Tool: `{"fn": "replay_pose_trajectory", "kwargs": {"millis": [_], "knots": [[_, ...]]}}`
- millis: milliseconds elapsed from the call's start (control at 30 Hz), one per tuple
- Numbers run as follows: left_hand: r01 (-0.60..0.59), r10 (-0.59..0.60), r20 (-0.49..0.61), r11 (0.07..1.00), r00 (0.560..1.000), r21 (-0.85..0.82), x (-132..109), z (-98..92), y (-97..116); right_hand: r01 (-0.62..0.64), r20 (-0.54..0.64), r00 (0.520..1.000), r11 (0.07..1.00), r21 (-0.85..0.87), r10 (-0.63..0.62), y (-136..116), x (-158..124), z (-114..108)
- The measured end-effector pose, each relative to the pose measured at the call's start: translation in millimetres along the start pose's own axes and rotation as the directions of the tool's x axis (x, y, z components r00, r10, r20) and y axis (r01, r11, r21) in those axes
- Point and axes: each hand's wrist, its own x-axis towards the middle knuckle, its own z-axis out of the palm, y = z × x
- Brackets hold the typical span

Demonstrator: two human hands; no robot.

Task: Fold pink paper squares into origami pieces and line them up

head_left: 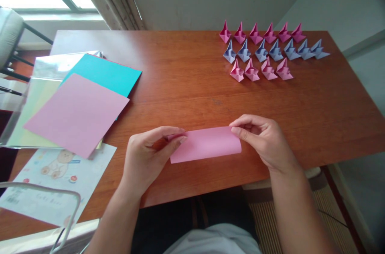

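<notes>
A pink sheet of paper (pixel 207 144) is bent over into a wide strip near the front edge of the wooden table (pixel 168 85). My left hand (pixel 150 152) pinches its upper left corner between thumb and forefinger. At the upper right corner, my right hand (pixel 261 138) grips the paper in the same way. The lower long side of the strip curves loosely toward me. Whether its layers lie flat together underneath, I cannot tell.
Folded paper figures stand in rows at the back right: magenta (pixel 255 34), lavender (pixel 276 51) and pink (pixel 252 70). On the left lie a pink sheet (pixel 78 113), a turquoise sheet (pixel 104 75), a clear packet (pixel 24 113) and a bear-printed sheet (pixel 90 182). A white curved frame (pixel 39 187) crosses the lower left.
</notes>
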Motion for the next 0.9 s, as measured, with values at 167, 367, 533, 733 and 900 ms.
{"fn": "replay_pose_trajectory", "kwargs": {"millis": [167,367,533,733,900], "knots": [[0.059,-0.059,0.026,0.998,0.998,-0.014,0,0.8,-1,-0.008,0.012,1.000,0.993,-0.116,0.009,0,1,-1],[0.046,-0.046,-0.003,0.997,0.999,0.065,2,1.8,-4,0.057,0.033,0.998,0.953,-0.299,-0.050,2,4,-2],[0.028,-0.029,0.013,0.993,0.999,0.115,3,1.4,-6,0.094,0.058,0.995,0.925,-0.368,-0.078,1,8,1],[-0.102,0.104,0.009,0.956,0.995,0.274,10,2.1,-9,0.250,0.121,0.968,0.830,-0.499,-0.219,-2,17,9],[-0.131,0.126,0.046,0.847,0.991,0.516,16,2.5,-9,0.281,0.153,0.959,0.754,-0.594,-0.237,1,25,15]]}}
